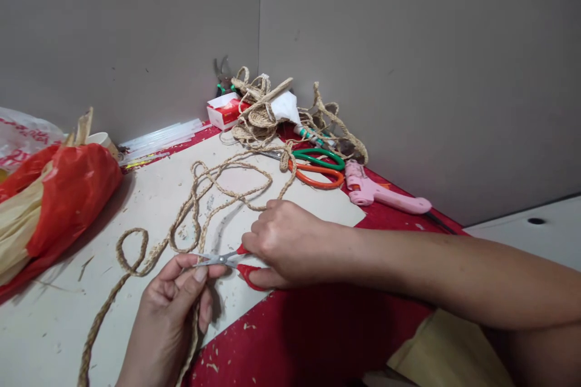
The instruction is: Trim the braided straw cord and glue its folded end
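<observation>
My left hand [175, 299] pinches a thin braided straw cord [202, 236] between thumb and fingers at the lower middle of the view. With its fingers through the red loops, my right hand [284, 245] grips small scissors [222, 259]. Their blades are parted and lie across the cord just above my left thumb. From there the cord winds in loose loops over the pale board [154, 205]. A thicker braided rope [102, 317] runs down the left of my left hand. The cord's lower part passes beneath that hand.
A red plastic bag [77, 199] of straw stands at left. Toward the wall lie clear sticks [158, 140], a red-and-white box [223, 112], a straw braid heap [258, 118] and pliers [223, 80]. Green-and-orange-handled scissors [320, 160] and a pink glue gun [384, 193] lie at right.
</observation>
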A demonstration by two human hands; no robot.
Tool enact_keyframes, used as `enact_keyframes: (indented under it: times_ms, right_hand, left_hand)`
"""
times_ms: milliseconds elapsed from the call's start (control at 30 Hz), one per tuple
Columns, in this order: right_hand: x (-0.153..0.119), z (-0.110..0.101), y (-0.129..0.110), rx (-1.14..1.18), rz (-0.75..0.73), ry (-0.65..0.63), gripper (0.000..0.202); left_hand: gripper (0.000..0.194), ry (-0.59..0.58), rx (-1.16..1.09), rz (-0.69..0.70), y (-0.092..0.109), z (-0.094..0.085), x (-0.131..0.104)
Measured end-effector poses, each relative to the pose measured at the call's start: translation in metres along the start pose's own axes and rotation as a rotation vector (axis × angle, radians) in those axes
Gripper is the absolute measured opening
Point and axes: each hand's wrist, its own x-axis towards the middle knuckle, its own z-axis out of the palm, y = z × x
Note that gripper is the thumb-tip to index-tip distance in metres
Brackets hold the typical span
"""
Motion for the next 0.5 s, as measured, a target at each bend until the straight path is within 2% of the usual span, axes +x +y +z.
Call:
enact_keyframes:
  times_ms: [167,333,500]
  right_hand:
    - [0.005,-0.007,0.003,0.025,0.068,-0.117,0.027]
    - [0.004,-0.010,0.010,0.035,0.192,-0.051,0.030]
    - [0.001,-0.002,0.002,0.042,0.045,0.018,0.033]
  left_hand:
    - [0.032,-0.018,-0.070,-0.016,0.002,-0.003,0.000]
    - [0.044,0.015,-0.059,-0.042,0.004,-0.003,0.001]
    - [0.030,-0.064,-0.025,-0.014,0.003,-0.004,0.003]
